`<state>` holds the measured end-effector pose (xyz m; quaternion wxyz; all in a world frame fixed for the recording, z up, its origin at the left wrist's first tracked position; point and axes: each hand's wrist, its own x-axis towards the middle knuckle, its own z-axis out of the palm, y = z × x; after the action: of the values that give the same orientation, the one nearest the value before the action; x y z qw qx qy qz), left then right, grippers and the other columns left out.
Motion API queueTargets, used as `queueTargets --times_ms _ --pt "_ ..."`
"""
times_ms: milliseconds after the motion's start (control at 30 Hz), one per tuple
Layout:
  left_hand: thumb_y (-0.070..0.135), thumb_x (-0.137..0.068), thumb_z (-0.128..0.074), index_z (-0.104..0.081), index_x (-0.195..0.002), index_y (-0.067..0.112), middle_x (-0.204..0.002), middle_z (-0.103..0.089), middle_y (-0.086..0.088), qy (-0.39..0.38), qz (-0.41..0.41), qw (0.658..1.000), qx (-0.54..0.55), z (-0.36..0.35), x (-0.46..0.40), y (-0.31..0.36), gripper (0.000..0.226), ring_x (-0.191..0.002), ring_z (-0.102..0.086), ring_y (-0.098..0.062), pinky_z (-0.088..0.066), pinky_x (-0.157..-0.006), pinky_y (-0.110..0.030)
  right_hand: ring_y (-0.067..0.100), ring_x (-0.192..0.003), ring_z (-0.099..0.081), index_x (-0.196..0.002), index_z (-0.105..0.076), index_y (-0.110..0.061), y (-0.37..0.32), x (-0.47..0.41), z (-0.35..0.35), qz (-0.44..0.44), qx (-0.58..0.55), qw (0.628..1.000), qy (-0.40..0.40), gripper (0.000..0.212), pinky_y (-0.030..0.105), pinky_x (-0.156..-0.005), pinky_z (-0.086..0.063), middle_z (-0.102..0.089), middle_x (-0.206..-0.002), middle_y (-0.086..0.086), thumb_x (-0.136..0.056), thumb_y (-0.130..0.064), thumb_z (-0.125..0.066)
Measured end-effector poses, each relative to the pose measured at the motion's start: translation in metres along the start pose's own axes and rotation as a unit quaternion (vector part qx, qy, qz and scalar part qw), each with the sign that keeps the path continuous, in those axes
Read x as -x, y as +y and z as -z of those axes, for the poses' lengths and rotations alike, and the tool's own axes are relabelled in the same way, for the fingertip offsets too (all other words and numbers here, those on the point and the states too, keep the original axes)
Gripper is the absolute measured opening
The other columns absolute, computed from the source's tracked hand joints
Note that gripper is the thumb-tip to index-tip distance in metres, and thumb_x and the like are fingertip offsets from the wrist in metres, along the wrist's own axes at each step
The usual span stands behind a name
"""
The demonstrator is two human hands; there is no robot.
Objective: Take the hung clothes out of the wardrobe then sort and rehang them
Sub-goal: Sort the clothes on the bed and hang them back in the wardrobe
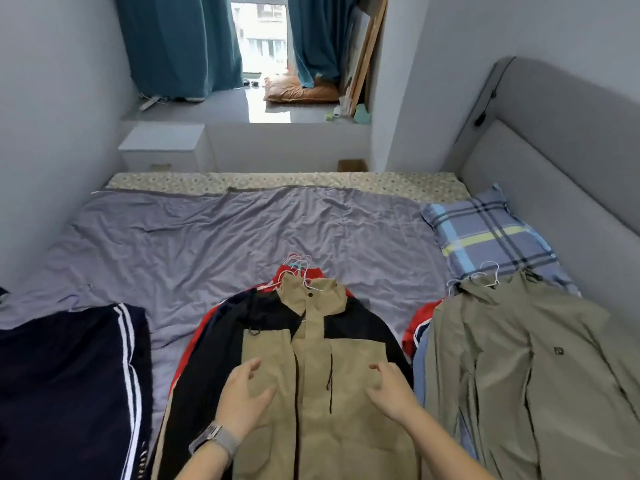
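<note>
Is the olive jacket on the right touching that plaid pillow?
Touching. The head view shows the olive jacket's collar and shoulder lying over the plaid pillow's near edge.

You are looking across a bed covered by a wrinkled lilac sheet (242,230), with a floral-patterned mattress strip (277,181) showing along its far edge. At the bed's right edge a blue plaid pillow (485,233) lies against the grey padded headboard (561,140). Beyond the far left corner of the bed you see a white bedside cabinet (162,147). Behind it a raised grey window ledge (221,109) carries an orange cushion (298,90) near its middle and a white power strip (149,102) at its left end. Teal curtains (180,43) hang either side of the bright window (259,32), and wooden boards (369,53) lean in the ledge's right corner.
</note>
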<state>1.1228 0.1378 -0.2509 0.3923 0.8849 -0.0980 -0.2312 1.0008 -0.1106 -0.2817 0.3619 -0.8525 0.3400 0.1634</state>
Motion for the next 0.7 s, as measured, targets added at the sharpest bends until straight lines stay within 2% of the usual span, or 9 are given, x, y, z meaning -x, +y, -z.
queueTargets --times_ms 200,267,333,400,467,533,600,700 --pt "0.019 -0.081 -0.069 -0.046 -0.132 0.015 -0.13 -0.05 0.0 0.034 0.011 0.999 -0.036 -0.053 -0.033 0.038 0.056 -0.118 -0.049 -0.011 -0.037 -0.098 -0.021 0.024 -0.125 -0.047 -0.14 -0.038 -0.013 0.05 -0.095 0.034 -0.01 0.106 0.99 -0.09 0.06 0.027 -0.099 -0.041 -0.041 -0.14 0.009 -0.082 -0.022 -0.051" --pt "0.021 -0.083 -0.068 -0.044 -0.133 0.016 -0.13 -0.048 0.001 0.043 0.007 0.998 -0.049 -0.055 -0.051 0.046 0.056 -0.12 -0.048 -0.01 -0.035 -0.098 -0.018 0.026 -0.119 -0.052 -0.136 -0.042 -0.013 0.063 -0.126 0.03 -0.014 0.124 0.986 -0.107 0.06 0.03 -0.096 -0.044 -0.048 -0.134 0.009 -0.078 -0.025 -0.046" --pt "0.02 -0.083 -0.068 -0.043 -0.133 0.016 -0.13 -0.048 0.002 0.051 0.011 0.997 -0.06 -0.055 -0.068 0.051 0.056 -0.121 -0.047 -0.01 -0.034 -0.098 -0.016 0.027 -0.104 -0.056 -0.126 -0.05 -0.012 0.073 -0.154 0.02 -0.017 0.146 0.982 -0.117 0.059 0.035 -0.091 -0.048 -0.056 -0.124 0.009 -0.07 -0.027 -0.038" --pt "0.022 -0.083 -0.067 -0.043 -0.134 0.016 -0.13 -0.048 0.002 0.05 0.021 0.995 -0.083 -0.054 -0.085 0.05 0.057 -0.121 -0.047 -0.011 -0.035 -0.099 -0.017 0.028 -0.107 -0.053 -0.125 -0.049 -0.012 0.075 -0.169 0.007 -0.02 0.173 0.976 -0.132 0.052 0.037 -0.091 -0.045 -0.054 -0.124 0.008 -0.075 -0.024 -0.04" --pt "0.023 -0.082 -0.068 -0.043 -0.133 0.015 -0.131 -0.047 0.0 0.041 0.028 0.992 -0.112 -0.05 -0.104 0.046 0.057 -0.121 -0.047 -0.013 -0.035 -0.101 -0.019 0.027 -0.116 -0.049 -0.128 -0.046 -0.015 0.071 -0.176 -0.004 0.01 0.189 0.976 -0.107 0.042 0.036 -0.094 -0.042 -0.051 -0.128 0.006 -0.087 -0.023 -0.044" --pt "0.023 -0.081 -0.068 -0.045 -0.132 0.014 -0.13 -0.048 -0.001 0.043 0.026 0.991 -0.127 -0.042 -0.124 0.042 0.057 -0.121 -0.047 -0.014 -0.035 -0.102 -0.021 0.023 -0.112 -0.051 -0.125 -0.05 -0.016 0.064 -0.186 -0.011 0.047 0.132 0.99 -0.024 0.032 0.036 -0.092 -0.045 -0.055 -0.123 0.004 -0.095 -0.024 -0.041" --pt "0.022 -0.079 -0.069 -0.047 -0.131 0.014 -0.128 -0.05 -0.001 0.061 0.033 0.989 -0.13 -0.036 -0.143 0.038 0.057 -0.12 -0.048 -0.015 -0.037 -0.103 -0.024 0.022 -0.114 -0.05 -0.128 -0.051 -0.015 0.054 -0.204 -0.014 0.072 0.061 0.995 0.038 0.034 0.036 -0.095 -0.044 -0.057 -0.124 0.003 -0.096 -0.023 -0.044" --pt "0.021 -0.079 -0.069 -0.049 -0.13 0.014 -0.127 -0.051 -0.001 0.075 0.052 0.988 -0.126 -0.041 -0.154 0.031 0.056 -0.119 -0.049 -0.015 -0.037 -0.103 -0.026 0.023 -0.128 -0.043 -0.138 -0.043 -0.01 0.04 -0.243 -0.014 0.088 0.046 0.994 0.049 0.047 0.037 -0.105 -0.039 -0.051 -0.136 0.005 -0.093 -0.022 -0.05"
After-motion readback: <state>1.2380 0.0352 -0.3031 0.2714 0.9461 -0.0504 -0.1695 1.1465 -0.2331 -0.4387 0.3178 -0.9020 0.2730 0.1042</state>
